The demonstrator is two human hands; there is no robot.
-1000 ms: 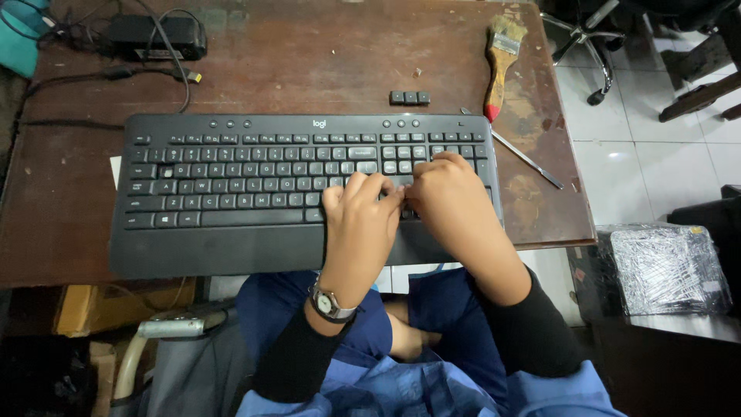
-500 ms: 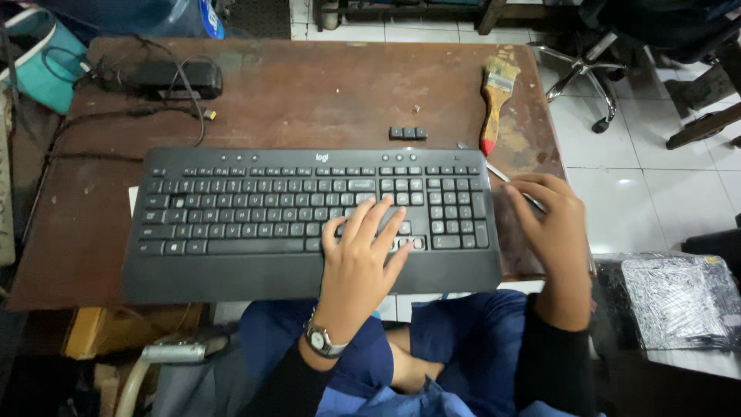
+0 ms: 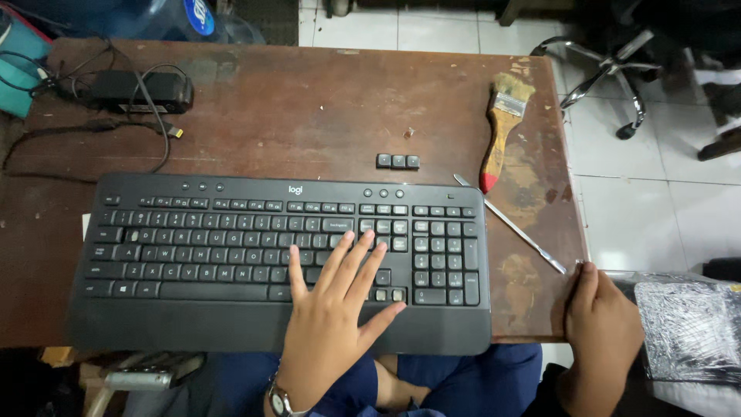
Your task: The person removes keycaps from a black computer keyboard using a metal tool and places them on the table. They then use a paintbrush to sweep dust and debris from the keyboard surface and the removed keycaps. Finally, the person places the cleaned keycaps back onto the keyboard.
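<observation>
Left hand [image 3: 333,309] flat on keyboard [image 3: 231,255], fingers spread; right hand [image 3: 603,333] at table [image 3: 309,100] corner, grip unclear.

A boxy package wrapped in shiny, crinkled clear film [image 3: 691,328] sits off the table at about four o'clock, dark inside with silver-white glare across its top. At about eleven o'clock, beyond the table's far edge, a round blue label with white markings [image 3: 199,15] sits on a clear, bluish plastic bottle [image 3: 231,29]. A small pale logo mark [image 3: 296,190] sits at the top middle of the black keyboard [image 3: 231,324], near centre. No screens show.
</observation>
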